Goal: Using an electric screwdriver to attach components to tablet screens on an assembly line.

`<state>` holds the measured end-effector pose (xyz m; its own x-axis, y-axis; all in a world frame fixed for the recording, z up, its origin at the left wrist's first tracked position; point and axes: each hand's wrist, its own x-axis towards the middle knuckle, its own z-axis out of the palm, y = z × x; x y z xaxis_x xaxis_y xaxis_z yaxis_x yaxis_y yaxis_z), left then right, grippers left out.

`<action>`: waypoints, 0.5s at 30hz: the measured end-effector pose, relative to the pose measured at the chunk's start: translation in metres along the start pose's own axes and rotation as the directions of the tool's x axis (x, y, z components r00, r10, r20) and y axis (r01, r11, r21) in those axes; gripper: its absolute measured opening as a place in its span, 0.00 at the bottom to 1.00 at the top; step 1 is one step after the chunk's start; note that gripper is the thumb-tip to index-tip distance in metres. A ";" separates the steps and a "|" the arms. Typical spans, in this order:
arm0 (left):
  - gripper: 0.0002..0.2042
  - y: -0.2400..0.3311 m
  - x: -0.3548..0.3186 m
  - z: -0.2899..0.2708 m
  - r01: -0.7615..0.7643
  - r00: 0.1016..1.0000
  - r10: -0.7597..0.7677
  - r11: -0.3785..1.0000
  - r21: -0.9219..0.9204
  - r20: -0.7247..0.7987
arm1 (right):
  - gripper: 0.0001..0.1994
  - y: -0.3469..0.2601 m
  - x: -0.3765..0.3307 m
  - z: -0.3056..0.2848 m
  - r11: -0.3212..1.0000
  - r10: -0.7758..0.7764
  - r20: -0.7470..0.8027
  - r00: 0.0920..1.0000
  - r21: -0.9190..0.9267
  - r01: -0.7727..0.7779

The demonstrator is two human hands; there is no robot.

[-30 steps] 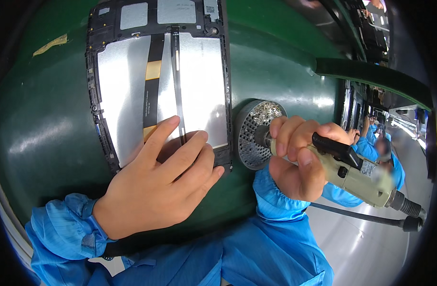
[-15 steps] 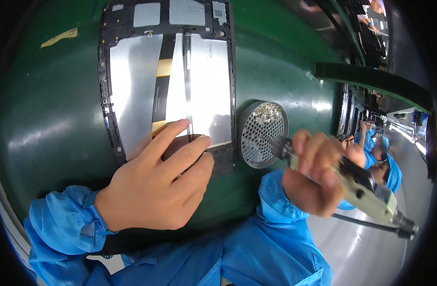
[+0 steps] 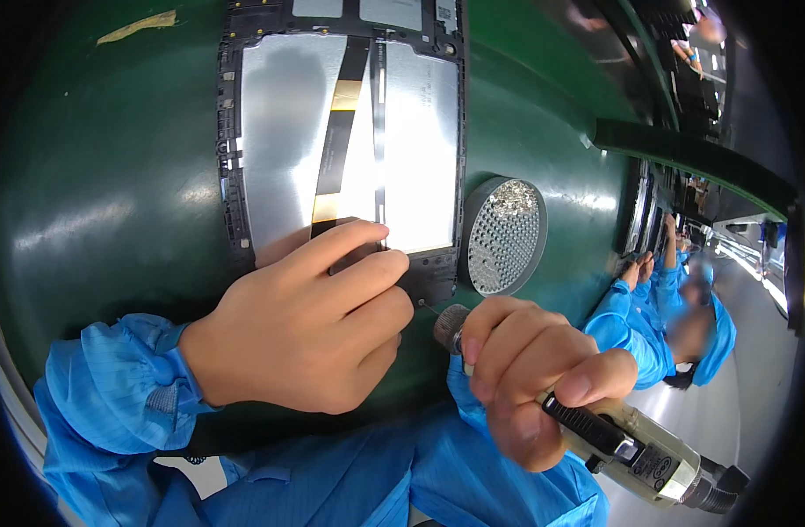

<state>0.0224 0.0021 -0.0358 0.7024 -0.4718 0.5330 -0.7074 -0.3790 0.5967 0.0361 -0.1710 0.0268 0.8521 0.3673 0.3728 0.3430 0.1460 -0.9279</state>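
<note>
Left hand: left hand (image 3: 301, 321) lies palm down on the near end of the device frame (image 3: 345, 132), fingers (image 3: 350, 241) spread flat over the silver plate and the dark lower edge; pressing, not gripping.
Right hand: right hand (image 3: 534, 373) is closed around an electric screwdriver (image 3: 613, 435), fingers wrapped on its body.
Screwdriver: tilted, its thin bit aimed at the frame's near right corner, tip just beside the left fingertips; contact with the frame too small to tell.
Device frame: flat on the green bench (image 3: 95, 193), black rim, two silver panels with a dark and gold flex strip (image 3: 336, 140) running between them.
Screw dish: round perforated metal dish (image 3: 505, 235) holding small screws, just beside the frame's right edge.
Sleeves: blue, both arms.
Tape: yellow scrap (image 3: 139, 26) on the bench, far left.
Other person: blue-clad worker (image 3: 666, 325) further along the line, right side.
</note>
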 end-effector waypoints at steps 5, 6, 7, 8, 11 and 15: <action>0.05 -0.002 -0.002 0.003 -0.024 0.998 0.025 1.000 -0.005 0.049 | 0.16 0.004 -0.001 -0.002 1.000 0.019 0.053 0.998 -0.008 -0.018; 0.05 -0.002 -0.002 0.003 -0.019 0.999 0.020 1.000 -0.005 0.047 | 0.15 0.006 -0.002 -0.001 1.000 0.012 0.057 0.998 -0.010 -0.012; 0.05 -0.002 -0.001 0.002 -0.008 0.999 0.008 1.000 -0.016 0.033 | 0.15 0.006 -0.001 -0.001 1.000 0.006 0.058 0.998 -0.012 -0.005; 0.05 -0.002 0.000 0.002 0.003 1.000 -0.003 1.000 -0.027 0.019 | 0.15 0.006 0.000 -0.001 1.000 0.009 0.060 0.998 -0.011 -0.008; 0.05 -0.002 0.000 0.003 0.009 1.000 -0.008 1.000 -0.028 0.001 | 0.14 0.008 0.002 -0.002 1.000 0.004 0.092 0.996 -0.008 -0.003; 0.06 0.000 0.001 0.003 0.050 0.998 -0.052 0.997 -0.061 -0.028 | 0.14 0.008 0.003 -0.003 1.000 -0.012 0.133 0.991 -0.010 0.013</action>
<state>0.0227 -0.0004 -0.0373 0.7401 -0.4288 0.5181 -0.6652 -0.3532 0.6579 0.0429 -0.1717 0.0203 0.7878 0.4845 0.3802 0.3582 0.1416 -0.9228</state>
